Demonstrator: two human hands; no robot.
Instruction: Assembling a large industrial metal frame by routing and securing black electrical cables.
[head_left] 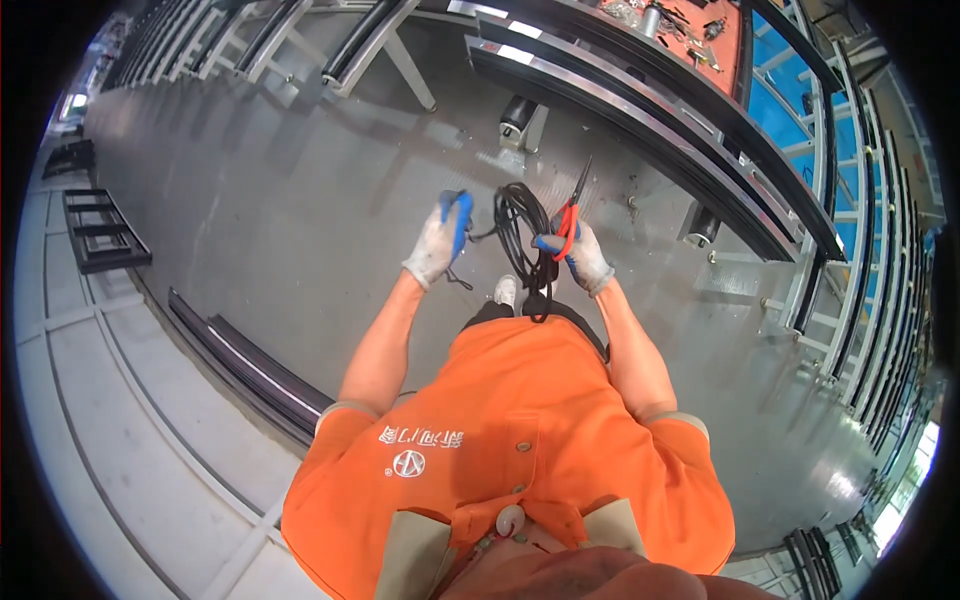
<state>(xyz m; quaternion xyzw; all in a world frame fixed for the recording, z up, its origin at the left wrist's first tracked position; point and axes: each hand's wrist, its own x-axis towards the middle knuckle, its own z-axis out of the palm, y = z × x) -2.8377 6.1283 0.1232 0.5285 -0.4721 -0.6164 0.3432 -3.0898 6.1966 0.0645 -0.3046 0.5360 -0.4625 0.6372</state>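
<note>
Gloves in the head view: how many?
2: one glove on the left hand, left of the black cable coil; the other glove on the right hand, which holds the red-handled tool. Others may be hidden.

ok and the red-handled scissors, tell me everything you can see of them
The scissors have bright red handles, plastic-looking, and slim, dark, tapering blades that look like metal. They are held up in the gloved right hand, which partly covers the handles. The blades point toward the top of the picture, leaning a little right, and seem closed or nearly so. Coiled black cable hangs just left of them; whether the two touch can't be told.
</note>
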